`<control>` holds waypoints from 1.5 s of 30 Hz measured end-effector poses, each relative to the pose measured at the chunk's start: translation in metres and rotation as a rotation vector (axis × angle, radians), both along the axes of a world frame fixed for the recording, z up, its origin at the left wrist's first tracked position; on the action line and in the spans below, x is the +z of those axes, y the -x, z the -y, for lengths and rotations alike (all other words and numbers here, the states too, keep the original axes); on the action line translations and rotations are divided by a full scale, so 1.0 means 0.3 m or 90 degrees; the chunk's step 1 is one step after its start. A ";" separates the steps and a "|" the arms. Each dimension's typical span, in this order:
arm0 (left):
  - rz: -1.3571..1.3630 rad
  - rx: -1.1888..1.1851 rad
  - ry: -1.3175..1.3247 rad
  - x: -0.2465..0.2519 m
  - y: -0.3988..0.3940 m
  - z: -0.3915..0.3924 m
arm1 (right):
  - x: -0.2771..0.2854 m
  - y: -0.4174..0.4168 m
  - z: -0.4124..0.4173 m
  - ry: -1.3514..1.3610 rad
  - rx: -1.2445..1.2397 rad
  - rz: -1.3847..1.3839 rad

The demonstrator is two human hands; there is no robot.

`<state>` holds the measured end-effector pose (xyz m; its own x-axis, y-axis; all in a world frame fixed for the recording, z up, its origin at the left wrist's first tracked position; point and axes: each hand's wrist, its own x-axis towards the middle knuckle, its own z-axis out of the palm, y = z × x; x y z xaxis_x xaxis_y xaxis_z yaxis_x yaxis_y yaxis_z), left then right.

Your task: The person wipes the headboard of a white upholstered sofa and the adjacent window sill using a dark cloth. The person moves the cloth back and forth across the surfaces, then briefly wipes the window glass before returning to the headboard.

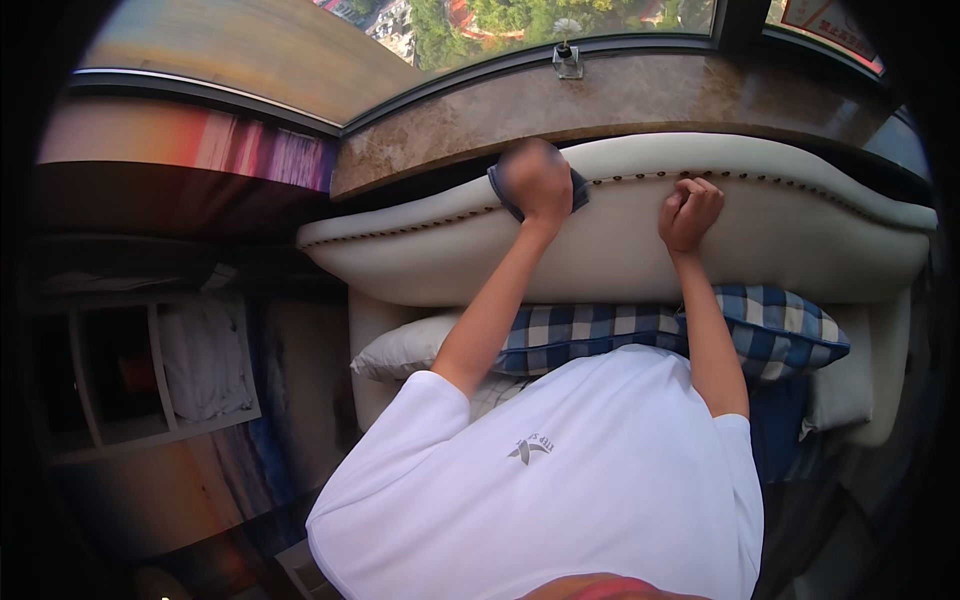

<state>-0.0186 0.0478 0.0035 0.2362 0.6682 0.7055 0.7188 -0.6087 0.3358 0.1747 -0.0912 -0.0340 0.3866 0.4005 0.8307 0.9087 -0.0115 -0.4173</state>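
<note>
My left hand (536, 187) is closed on a dark blue cloth (579, 192) at the upper edge of a cream padded sofa back or headboard (600, 247), left of its middle. Part of that hand is blurred. My right hand (691, 213) lies farther right against the same padded front, just below the row of dark studs (750, 177). Its fingers are curled in, and nothing shows in them. Blue and white checked pillows (780, 330) rest below the hands, partly behind the right forearm, with a white pillow (409, 345) at the left.
Behind the padded back runs a brown marble windowsill (637, 94) under a large window. A small glass bottle (568, 61) with a white flower stands on it. Open shelving (161, 367) holding white fabric is at the left. Another pale pillow (844, 390) lies at the right.
</note>
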 end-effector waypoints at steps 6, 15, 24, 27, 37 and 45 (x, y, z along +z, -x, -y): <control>-0.031 -0.028 0.025 -0.023 0.106 -0.022 | 0.001 0.008 -0.004 -0.003 0.001 -0.007; -0.212 0.053 0.133 -0.111 0.715 -0.209 | -0.010 0.023 -0.010 -0.009 -0.012 -0.014; -0.036 -0.016 0.035 0.020 0.067 0.036 | -0.004 0.004 0.000 0.000 0.005 0.000; -0.016 -0.142 0.072 0.030 0.157 -0.002 | 0.007 0.000 -0.002 -0.005 -0.006 0.002; -0.156 0.096 0.130 -0.129 0.681 -0.214 | 0.012 0.023 -0.001 -0.005 0.001 -0.011; -0.015 -0.013 0.062 0.042 0.009 0.044 | 0.018 0.014 0.006 0.010 -0.005 -0.010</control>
<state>-0.0214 0.0347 0.0161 0.2660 0.7284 0.6314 0.7152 -0.5883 0.3774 0.1705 -0.0931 -0.0287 0.4027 0.4112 0.8178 0.9018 -0.0251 -0.4314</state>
